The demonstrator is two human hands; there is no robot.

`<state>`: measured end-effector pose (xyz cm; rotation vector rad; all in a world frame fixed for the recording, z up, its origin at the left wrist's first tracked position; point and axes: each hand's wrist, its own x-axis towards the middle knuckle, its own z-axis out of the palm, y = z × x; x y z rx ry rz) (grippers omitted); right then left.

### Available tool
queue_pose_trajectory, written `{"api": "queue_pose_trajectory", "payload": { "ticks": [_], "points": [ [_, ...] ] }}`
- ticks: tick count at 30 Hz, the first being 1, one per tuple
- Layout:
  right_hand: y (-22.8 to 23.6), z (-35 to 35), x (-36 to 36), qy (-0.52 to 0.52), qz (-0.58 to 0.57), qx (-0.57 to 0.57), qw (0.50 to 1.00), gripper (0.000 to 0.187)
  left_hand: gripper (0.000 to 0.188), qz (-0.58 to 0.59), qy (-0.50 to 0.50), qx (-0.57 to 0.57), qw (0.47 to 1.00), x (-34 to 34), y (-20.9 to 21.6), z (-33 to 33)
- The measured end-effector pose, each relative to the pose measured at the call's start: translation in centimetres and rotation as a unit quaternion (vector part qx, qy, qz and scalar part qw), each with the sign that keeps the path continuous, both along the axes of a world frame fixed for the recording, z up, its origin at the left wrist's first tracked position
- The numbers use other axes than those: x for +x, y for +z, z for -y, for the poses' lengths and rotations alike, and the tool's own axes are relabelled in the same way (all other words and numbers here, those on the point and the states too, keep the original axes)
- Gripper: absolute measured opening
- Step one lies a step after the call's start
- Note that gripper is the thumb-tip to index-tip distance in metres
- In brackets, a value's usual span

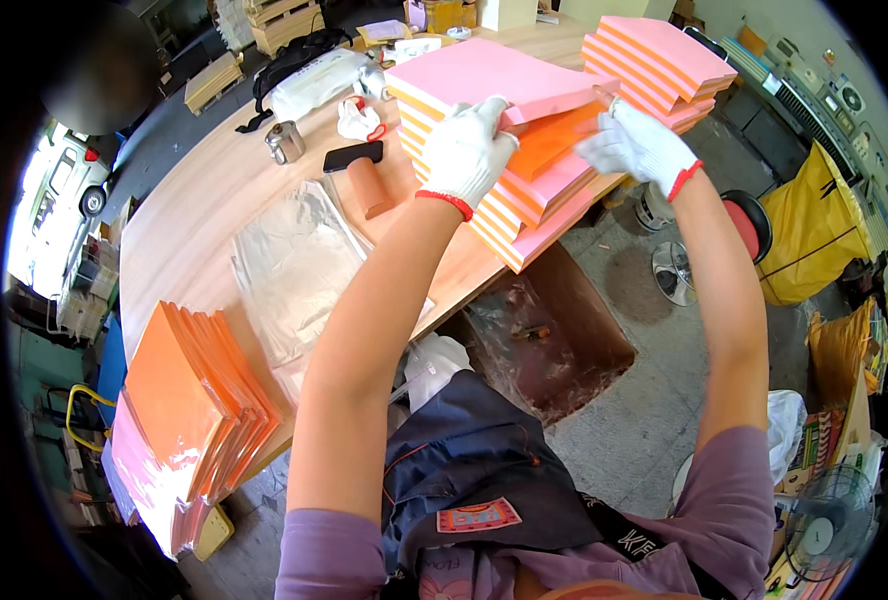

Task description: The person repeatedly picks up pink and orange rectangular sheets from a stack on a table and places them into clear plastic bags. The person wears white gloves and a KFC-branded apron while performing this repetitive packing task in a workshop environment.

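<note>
A tall stack of pink and orange paper (pixel 494 75) in alternating layers rises at the table's right edge. My left hand (pixel 469 150), in a white knit glove with a red cuff, is closed on the near edge of the top pink paper, which is raised off an orange layer (pixel 554 138). My right hand (pixel 639 145), gloved the same way, is beside the stack's right side. Its fingers are spread and somewhat blurred, one of them close to the raised pink paper's corner. A second pink and orange stack (pixel 654 60) stands just behind.
Clear plastic bags (pixel 299 270) lie on the wooden table (pixel 189 235). Bagged orange and pink packs (pixel 189 390) pile up at the near left. A phone (pixel 354 155), an orange-brown block (pixel 369 188) and a metal cup (pixel 285 143) sit mid-table. Below is a brown bin (pixel 554 330).
</note>
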<state>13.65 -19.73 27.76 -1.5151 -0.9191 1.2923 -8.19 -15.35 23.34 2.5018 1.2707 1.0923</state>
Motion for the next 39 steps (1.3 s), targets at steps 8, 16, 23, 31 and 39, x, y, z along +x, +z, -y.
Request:
{"api": "queue_pose_trajectory", "payload": {
  "ticks": [8,16,23,31,39],
  "points": [
    [-6.4,-7.3,5.3,0.046,-0.29,0.146,0.945,0.033,0.068,0.095,-0.076,0.127,0.984,-0.9,-5.3,6.6],
    [-4.5,-7.9,1.9,-0.083,-0.227,0.169,0.956,0.027,0.075,-0.197,0.158,-0.127,0.959,-19.6,-17.6,22.0],
    [-3.3,-1.1,-3.2,-0.104,-0.263,0.262,0.923,0.032,0.058,-0.261,0.14,-0.015,0.955,-24.6,-19.1,13.8],
    [-8.2,13.0,-5.8,-0.03,-0.135,0.186,0.973,0.037,0.043,-0.225,0.199,-0.162,0.94,-26.5,-19.4,7.9],
    [-14.0,16.4,-13.1,0.136,-0.269,0.008,0.953,0.063,0.016,-0.274,0.302,-0.17,0.897,-30.4,-19.0,10.8]
  ]
}}
